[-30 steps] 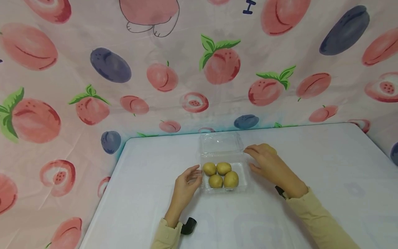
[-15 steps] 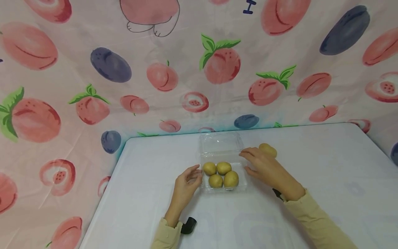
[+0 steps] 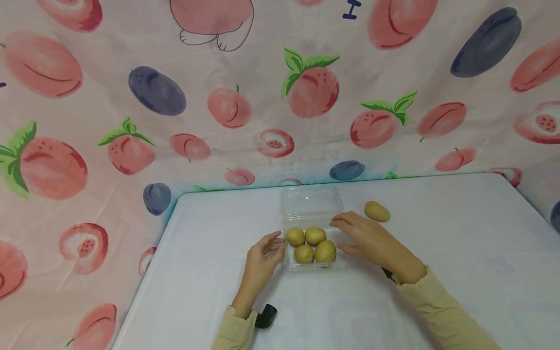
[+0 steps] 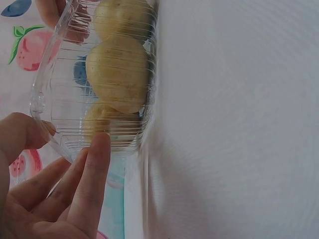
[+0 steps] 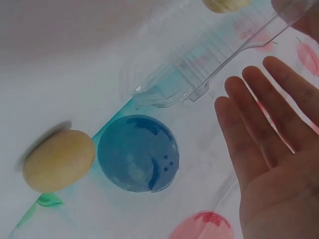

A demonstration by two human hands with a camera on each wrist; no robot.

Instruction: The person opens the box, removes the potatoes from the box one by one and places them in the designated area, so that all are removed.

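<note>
A clear plastic clamshell box stands on the table with its lid folded back. Several potatoes lie together inside, towards the left. My left hand holds the box's left edge; in the left wrist view its thumb is at the rim and its fingers touch the side wall. My right hand hovers at the right side of the box with nothing in it. Its fingers look nearly straight in the right wrist view. One more potato lies on the table beyond that hand.
The white-covered table extends to both sides of the box. Behind it hangs a fruit-print cloth, close to the table's back edge. A black wrist camera is on the left wrist.
My right hand has moved left and slightly down, away from the loose potato towards the box, uncovering that potato. My left hand and the box have stayed put.
</note>
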